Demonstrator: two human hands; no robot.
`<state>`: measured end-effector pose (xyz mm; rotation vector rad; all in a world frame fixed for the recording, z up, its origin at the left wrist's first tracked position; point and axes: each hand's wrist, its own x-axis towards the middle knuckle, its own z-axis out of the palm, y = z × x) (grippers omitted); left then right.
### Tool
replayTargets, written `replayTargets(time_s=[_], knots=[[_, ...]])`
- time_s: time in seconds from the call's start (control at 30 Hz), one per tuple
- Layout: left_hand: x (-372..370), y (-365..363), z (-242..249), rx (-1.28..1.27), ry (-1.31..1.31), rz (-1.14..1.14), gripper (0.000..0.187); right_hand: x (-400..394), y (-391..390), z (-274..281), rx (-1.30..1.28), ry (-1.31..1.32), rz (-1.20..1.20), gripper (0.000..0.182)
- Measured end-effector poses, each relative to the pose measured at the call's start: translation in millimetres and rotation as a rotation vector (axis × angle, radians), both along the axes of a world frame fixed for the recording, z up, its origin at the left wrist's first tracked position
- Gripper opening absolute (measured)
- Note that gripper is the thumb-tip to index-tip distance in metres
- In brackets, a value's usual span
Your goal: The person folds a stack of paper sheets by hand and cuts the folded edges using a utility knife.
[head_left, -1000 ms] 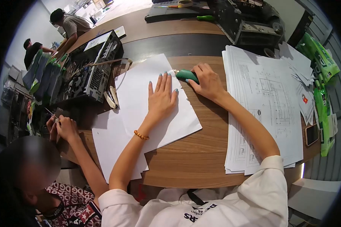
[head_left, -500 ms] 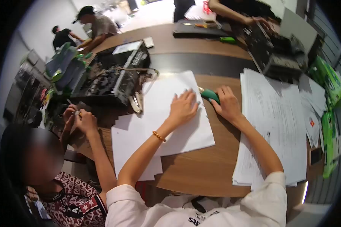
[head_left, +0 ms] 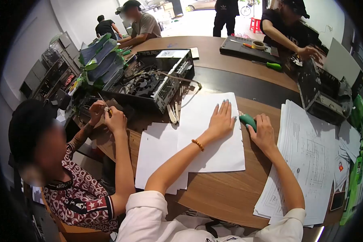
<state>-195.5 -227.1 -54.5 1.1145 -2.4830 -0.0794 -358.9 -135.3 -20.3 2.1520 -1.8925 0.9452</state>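
Note:
My left hand (head_left: 222, 123) lies flat with fingers stretched out on a stack of white paper (head_left: 213, 157), close to its right edge. A beaded bracelet is round that wrist. Just right of the stack, my right hand (head_left: 264, 133) is closed round a green-handled tool (head_left: 247, 120) whose front end points at the paper's edge; most of the grip is hidden by the fingers. More white sheets (head_left: 157, 155) stick out from under the stack on the left.
Printed sheets (head_left: 302, 161) are piled on the right, near a phone (head_left: 337, 201). An opened computer case (head_left: 149, 82) stands at back left, another case (head_left: 324, 92) at back right. Beside me on the left, a person's hands (head_left: 111, 117) hold a small tool. Other people are across the table (head_left: 205, 44).
The view has tilted upward, so everything sits lower and further right. My left fingers are now straighter and closer together on the paper. My right hand keeps its hold on the green-handled tool.

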Motion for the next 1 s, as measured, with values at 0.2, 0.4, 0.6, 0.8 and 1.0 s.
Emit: replayTargets(time_s=[0.2, 0.4, 0.6, 0.8, 1.0], knots=[[2, -3, -2, -0.017, -0.040, -0.020, 0.058, -4, 5, -1, 0.007, 0.007, 0.005, 0.025], [4, -2, 0, 0.001, -0.012, -0.044, 0.058, -5, 4, -2, 0.015, -0.021, 0.019, 0.026], [2, -3, -1, -0.012, -0.042, -0.034, 0.057, -5, -3, -2, -0.034, 0.036, 0.019, 0.026], [2, -1, 4, 0.010, -0.104, -0.007, 0.056, -7, -2, 3, 0.010, 0.042, -0.012, 0.025], [4, 0, 3, 0.012, -0.083, -0.017, 0.056, -5, 0, 4, 0.019, 0.099, -0.027, 0.027]])
